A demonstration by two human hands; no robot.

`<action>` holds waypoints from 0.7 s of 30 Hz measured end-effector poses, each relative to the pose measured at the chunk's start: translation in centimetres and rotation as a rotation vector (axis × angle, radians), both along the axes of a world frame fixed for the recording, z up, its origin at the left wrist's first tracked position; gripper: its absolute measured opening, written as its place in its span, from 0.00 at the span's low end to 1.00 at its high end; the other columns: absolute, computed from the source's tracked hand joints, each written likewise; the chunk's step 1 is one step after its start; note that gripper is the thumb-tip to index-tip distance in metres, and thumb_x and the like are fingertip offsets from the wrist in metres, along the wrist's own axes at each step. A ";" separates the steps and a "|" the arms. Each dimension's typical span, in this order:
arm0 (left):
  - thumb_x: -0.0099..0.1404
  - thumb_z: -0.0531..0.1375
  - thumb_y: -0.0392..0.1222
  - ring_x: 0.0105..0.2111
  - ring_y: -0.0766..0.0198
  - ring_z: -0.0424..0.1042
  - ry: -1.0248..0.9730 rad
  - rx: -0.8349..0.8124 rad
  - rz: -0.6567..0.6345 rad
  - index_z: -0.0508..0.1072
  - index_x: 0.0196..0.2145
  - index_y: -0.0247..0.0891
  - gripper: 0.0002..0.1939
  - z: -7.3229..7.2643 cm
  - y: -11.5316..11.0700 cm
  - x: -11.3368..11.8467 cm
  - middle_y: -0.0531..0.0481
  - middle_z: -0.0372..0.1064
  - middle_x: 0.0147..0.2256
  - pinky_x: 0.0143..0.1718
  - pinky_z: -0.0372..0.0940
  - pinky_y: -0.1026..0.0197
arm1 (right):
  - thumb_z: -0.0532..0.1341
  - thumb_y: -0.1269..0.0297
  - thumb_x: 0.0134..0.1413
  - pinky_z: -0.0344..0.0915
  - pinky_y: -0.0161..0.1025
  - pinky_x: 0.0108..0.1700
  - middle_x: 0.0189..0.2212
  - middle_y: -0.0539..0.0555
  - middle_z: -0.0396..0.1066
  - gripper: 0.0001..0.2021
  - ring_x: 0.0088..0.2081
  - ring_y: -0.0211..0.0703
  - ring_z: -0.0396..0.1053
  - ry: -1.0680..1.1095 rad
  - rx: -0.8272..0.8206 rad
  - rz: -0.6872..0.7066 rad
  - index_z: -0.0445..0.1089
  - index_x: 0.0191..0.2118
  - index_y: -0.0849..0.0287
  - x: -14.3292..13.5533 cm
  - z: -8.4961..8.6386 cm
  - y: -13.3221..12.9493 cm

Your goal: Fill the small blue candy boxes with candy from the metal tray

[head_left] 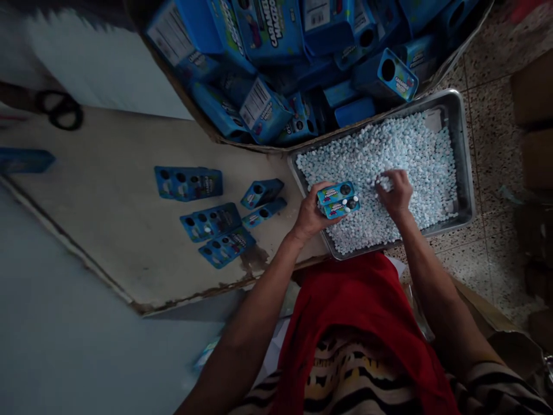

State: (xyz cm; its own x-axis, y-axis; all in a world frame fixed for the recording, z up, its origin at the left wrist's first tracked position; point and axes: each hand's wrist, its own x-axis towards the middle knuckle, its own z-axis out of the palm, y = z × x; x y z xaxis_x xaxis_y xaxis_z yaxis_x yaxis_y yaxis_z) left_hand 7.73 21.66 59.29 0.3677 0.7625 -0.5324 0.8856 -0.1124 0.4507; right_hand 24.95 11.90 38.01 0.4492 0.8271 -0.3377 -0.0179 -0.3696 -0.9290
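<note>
My left hand (310,218) is wrapped round two small blue boxes (336,200) held side by side over the tray's left part. Their round openings face up, and a few white candies lie at the opening of the nearer box. My right hand (397,193) is closed round several pale candies, just above the heap of white and light-blue candies (415,150). That heap fills a metal tray (465,167). Left of the tray, several blue boxes (218,223) stand in groups on the table, with two more (261,195) closer to my left hand.
A large carton (207,131) full of blue boxes stands beyond the tray. Black scissor handles (60,109) and another blue box (26,160) are at the far left. The table (129,230) has a worn front edge. Brown cartons (533,95) line the right side.
</note>
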 end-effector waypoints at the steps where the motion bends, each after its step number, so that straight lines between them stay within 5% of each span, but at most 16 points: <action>1: 0.55 0.77 0.61 0.56 0.50 0.77 -0.013 0.005 -0.013 0.65 0.61 0.43 0.45 0.1 0.0 0.0 0.39 0.73 0.59 0.59 0.73 0.49 | 0.67 0.44 0.58 0.72 0.51 0.54 0.41 0.56 0.75 0.18 0.46 0.50 0.71 0.093 -0.036 -0.115 0.74 0.41 0.55 0.4 0.0 0.6; 4: 0.58 0.76 0.61 0.60 0.48 0.75 -0.061 0.084 -0.087 0.67 0.59 0.44 0.40 0.4 -0.1 0.3 0.39 0.72 0.60 0.62 0.71 0.46 | 0.67 0.40 0.56 0.70 0.44 0.42 0.34 0.51 0.72 0.21 0.35 0.42 0.68 0.575 -0.093 -0.337 0.69 0.39 0.55 1.5 2.0 1.5; 8: 0.59 0.75 0.56 0.53 0.50 0.78 0.025 0.092 -0.116 0.68 0.59 0.45 0.36 0.8 -0.3 0.9 0.43 0.75 0.54 0.55 0.74 0.48 | 0.66 0.37 0.55 0.66 0.40 0.34 0.38 0.55 0.75 0.24 0.32 0.40 0.69 1.230 0.011 -0.415 0.70 0.40 0.55 2.9 8.1 1.8; 11: 0.57 0.75 0.48 0.53 0.50 0.78 0.049 0.111 -0.168 0.69 0.59 0.45 0.35 1.0 -0.3 1.8 0.44 0.74 0.53 0.53 0.75 0.50 | 0.66 0.35 0.55 0.70 0.41 0.39 0.39 0.54 0.77 0.24 0.37 0.42 0.71 1.394 0.145 -0.498 0.72 0.35 0.55 3.4 12.9 2.6; 14: 0.55 0.74 0.40 0.52 0.50 0.77 0.084 0.141 -0.234 0.70 0.59 0.43 0.35 1.6 0.0 3.2 0.45 0.74 0.52 0.53 0.74 0.49 | 0.70 0.40 0.55 0.70 0.41 0.44 0.34 0.52 0.75 0.22 0.38 0.41 0.72 1.274 0.266 -0.479 0.73 0.28 0.55 2.6 15.6 4.0; 17: 0.53 0.74 0.37 0.52 0.46 0.76 0.190 0.114 -0.379 0.72 0.59 0.40 0.36 2.9 0.5 4.7 0.44 0.75 0.51 0.54 0.73 0.47 | 0.69 0.40 0.60 0.68 0.36 0.38 0.28 0.49 0.70 0.25 0.31 0.36 0.67 1.227 0.133 -0.581 0.67 0.25 0.55 1.5 15.0 5.1; 21: 0.54 0.74 0.35 0.52 0.44 0.76 0.281 0.172 -0.456 0.75 0.56 0.45 0.32 4.3 1.3 4.9 0.45 0.77 0.51 0.55 0.72 0.45 | 0.67 0.40 0.63 0.62 0.31 0.28 0.29 0.47 0.70 0.23 0.26 0.31 0.62 1.553 -0.138 -0.810 0.65 0.32 0.55 1.7 11.0 4.4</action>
State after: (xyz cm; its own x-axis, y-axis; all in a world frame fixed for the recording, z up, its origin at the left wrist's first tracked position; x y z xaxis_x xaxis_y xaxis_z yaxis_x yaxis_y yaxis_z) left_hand 12.64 22.97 63.59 0.5423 0.6443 -0.5392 0.8135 -0.5630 0.1454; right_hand 26.63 16.30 49.02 -0.0812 0.5092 -0.8568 -0.9807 0.1127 0.1599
